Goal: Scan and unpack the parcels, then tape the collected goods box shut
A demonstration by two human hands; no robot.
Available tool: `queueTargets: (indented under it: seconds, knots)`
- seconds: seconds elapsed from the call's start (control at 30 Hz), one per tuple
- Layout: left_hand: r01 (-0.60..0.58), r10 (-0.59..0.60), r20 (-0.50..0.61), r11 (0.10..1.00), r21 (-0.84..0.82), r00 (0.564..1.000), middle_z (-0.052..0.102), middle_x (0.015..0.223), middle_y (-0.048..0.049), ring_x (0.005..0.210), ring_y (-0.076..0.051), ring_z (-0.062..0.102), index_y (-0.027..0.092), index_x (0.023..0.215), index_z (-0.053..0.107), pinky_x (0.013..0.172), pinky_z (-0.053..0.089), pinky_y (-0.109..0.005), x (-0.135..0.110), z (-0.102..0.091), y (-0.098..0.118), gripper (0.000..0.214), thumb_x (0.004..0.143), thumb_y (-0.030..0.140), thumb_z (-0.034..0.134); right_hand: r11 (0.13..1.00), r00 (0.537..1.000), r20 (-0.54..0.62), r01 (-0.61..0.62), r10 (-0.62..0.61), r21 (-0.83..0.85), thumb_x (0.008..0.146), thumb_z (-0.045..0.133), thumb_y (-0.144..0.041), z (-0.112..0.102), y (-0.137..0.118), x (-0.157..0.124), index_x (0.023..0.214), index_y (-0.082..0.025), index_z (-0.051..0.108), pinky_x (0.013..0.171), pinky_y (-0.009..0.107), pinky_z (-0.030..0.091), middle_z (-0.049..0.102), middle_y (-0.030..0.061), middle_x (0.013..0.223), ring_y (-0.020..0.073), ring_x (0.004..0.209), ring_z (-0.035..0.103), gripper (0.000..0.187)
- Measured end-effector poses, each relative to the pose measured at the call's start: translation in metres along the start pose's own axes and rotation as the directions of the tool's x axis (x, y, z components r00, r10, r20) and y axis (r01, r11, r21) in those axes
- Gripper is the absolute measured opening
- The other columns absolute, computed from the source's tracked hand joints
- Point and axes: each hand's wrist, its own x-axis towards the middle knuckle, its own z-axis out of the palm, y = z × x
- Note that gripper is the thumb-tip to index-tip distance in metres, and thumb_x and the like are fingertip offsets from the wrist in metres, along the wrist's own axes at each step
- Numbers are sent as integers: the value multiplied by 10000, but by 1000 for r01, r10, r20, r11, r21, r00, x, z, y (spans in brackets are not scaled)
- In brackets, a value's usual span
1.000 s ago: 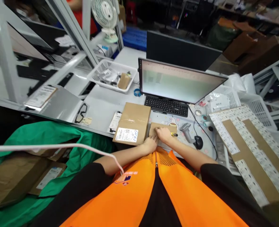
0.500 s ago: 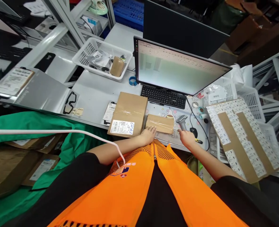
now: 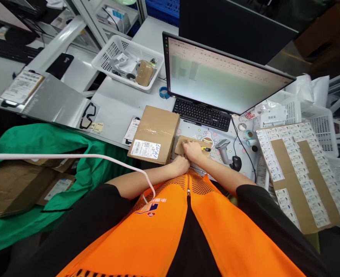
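Observation:
A small cardboard box (image 3: pixel 181 141) lies at the front edge of the desk, partly covered by my hands. My left hand (image 3: pixel 180 165) is curled against its near side and steadies it, the fingertips mostly hidden. Over the box top, my right hand (image 3: pixel 192 150) is closed round a utility knife (image 3: pixel 206 149), whose yellow and black end sticks out to the right. The blade is out of sight. Just left of the small box lies a larger cardboard box (image 3: pixel 160 127) with a white label.
A barcode scanner (image 3: pixel 223 150) and mouse (image 3: pixel 236 163) lie to the right. Behind are a keyboard (image 3: pixel 204 115) and monitor (image 3: pixel 224 73). A white basket (image 3: pixel 100 66) stands back left. A label-covered cardboard sheet (image 3: pixel 292 169) leans at right, beside tape rolls (image 3: pixel 249 134).
My right hand has moved left from beside the scanner onto the small box, bringing the utility knife with it. My left hand's fingers have curled in at the box's near side.

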Motion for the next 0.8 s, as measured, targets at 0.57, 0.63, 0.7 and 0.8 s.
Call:
queueTargets:
  seconds: [0.57, 0.63, 0.7, 0.8]
  knots:
    - [31, -31, -70, 999, 9, 997, 586, 1501, -351, 1389, -431, 574, -48, 1448, 608, 1151, 452, -494, -1, -20, -1, 605, 980, 331, 666, 920, 918, 80, -383, 389, -88, 1115, 318, -219, 50, 137, -94, 1461, -203, 643, 905, 403, 538, 708, 191, 1250, 317, 1105, 731, 475]
    - [29, -26, -112, 999, 19, 993, 651, 1390, -299, 1292, -396, 604, -2, 1408, 629, 1076, 483, -460, 3, -29, -1, 543, 984, 332, 685, 918, 918, -2, -397, 397, 19, 1133, 323, -309, 50, 148, -77, 1552, -241, 584, 908, 391, 530, 690, 180, 1272, 308, 1100, 713, 499]
    - [32, -27, -156, 999, 31, 987, 628, 1403, -259, 1305, -383, 567, 39, 1438, 602, 1074, 472, -451, 6, -32, -2, 549, 975, 312, 713, 932, 932, -94, -335, 349, 136, 1127, 320, -294, 47, 150, -44, 1640, -231, 498, 954, 378, 519, 658, 183, 1334, 299, 1147, 683, 547]
    - [61, -54, -200, 998, 27, 978, 564, 1507, -232, 1358, -368, 517, 89, 1546, 523, 1124, 437, -470, 8, -24, -3, 571, 1013, 250, 646, 941, 960, -138, -202, 245, 271, 1078, 346, -187, 43, 147, 17, 1667, -183, 471, 1051, 354, 491, 615, 179, 1415, 273, 1242, 639, 601]
